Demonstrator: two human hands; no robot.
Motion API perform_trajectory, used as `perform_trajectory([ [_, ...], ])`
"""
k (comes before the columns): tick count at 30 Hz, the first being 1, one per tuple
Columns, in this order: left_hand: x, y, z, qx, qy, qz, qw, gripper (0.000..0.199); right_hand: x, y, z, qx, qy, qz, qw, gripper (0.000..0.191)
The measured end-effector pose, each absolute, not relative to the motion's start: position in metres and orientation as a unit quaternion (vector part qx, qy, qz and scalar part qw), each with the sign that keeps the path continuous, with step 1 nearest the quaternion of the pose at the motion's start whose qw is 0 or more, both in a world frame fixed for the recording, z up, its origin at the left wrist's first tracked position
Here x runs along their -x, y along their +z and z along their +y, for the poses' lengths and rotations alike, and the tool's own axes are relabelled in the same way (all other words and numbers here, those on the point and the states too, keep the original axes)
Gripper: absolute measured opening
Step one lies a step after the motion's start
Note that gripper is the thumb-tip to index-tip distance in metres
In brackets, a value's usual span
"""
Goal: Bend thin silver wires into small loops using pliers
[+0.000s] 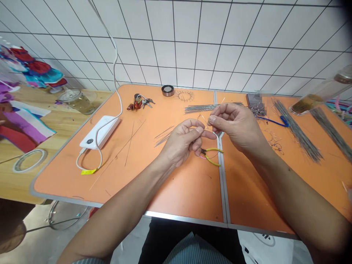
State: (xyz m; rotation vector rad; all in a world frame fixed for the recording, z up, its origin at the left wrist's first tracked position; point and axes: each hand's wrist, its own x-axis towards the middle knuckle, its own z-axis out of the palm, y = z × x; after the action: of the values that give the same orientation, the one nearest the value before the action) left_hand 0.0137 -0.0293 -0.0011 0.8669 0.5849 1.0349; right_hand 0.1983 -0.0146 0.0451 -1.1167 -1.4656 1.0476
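Both hands meet above the middle of the orange table [189, 190]. Thumb and forefinger of my left hand [183, 141] pinch a thin wire [202, 116], which curves up in a small loop between the hands. My right hand [236, 126] is closed in a pinch on the same wire, close to the left fingertips; the exact grip points are partly hidden. Just below the hands lie pliers [213, 149] with yellow handles, partly covered by my left fingers. Several loose straight wires [164, 137] rest left of my left hand.
Bundles of grey wires [298, 130] lie at right, near a tilted glass bottle [306, 104]. A dark box [255, 102], tape roll [167, 90], keys [147, 101] and a wire ring [184, 96] sit at the back. A white power bank [99, 132] with its cable is at left.
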Motion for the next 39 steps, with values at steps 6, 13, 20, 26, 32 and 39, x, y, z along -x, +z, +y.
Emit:
perform_trajectory([
  [6,-0.013,0.002,-0.029,-0.390,0.464,0.273,0.747,0.037,-0.200,0.043,-0.014,0.463,0.441,-0.594,0.488,0.023],
  [13,-0.012,0.001,-0.030,-0.391,0.459,0.273,0.749,0.031,-0.200,0.045,-0.015,0.473,0.443,-0.585,0.487,0.025],
  [20,-0.014,0.002,-0.030,-0.395,0.455,0.285,0.745,0.028,-0.198,0.048,-0.017,0.471,0.438,-0.584,0.496,0.021],
  [26,-0.014,0.003,-0.029,-0.405,0.444,0.288,0.746,0.032,-0.197,0.052,-0.019,0.473,0.432,-0.592,0.489,0.021],
  [32,-0.015,0.002,-0.030,-0.427,0.443,0.292,0.732,0.034,-0.197,0.057,-0.022,0.479,0.412,-0.615,0.471,0.020],
  [39,-0.016,0.002,-0.034,-0.463,0.455,0.287,0.704,0.029,-0.201,0.058,-0.022,0.480,0.410,-0.628,0.455,0.016],
])
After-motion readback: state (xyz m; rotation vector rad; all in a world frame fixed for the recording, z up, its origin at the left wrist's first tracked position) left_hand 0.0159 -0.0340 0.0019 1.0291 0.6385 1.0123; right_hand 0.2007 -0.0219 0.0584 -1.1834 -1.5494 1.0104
